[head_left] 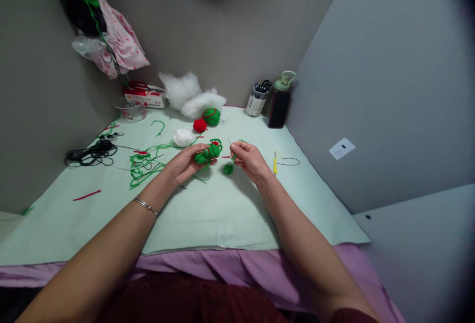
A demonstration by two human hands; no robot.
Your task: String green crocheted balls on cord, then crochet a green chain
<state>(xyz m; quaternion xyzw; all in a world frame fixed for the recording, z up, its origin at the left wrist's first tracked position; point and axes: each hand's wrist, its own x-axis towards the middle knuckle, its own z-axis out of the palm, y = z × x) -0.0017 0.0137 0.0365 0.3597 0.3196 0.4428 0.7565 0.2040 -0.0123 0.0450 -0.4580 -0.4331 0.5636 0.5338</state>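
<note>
Intently, two bare hands handle green yarnwork over a pale-green-covered table (222,219) in the head view. The left hand (181,165) has its grip closed around a lumpy, rounded green yarn piece (214,151), raised above the tabletop. The right hand (249,159) has its grip pinched on a thin, straight needle (229,141), tip upward, beside the yarn piece but apart from it. Just below the right hand is a small round green yarn ball (228,169); whether it hangs or rests, I cannot tell. Further right lies a slim yellow-handled tool (275,165), near a dark looped cord (291,159).

Beyond the hands sit a round white ball (183,137), a smaller red yarn ball (199,125) and a green yarn ball (212,117) crossed by a red strand, in front of fluffy white stuffing (200,105). Tangled green yarn strands (139,170) spread at left, between the left hand and a bundle of black cord (92,154). At the back right, a dark bottle with a pale-green lid (279,108) stands upright.
</note>
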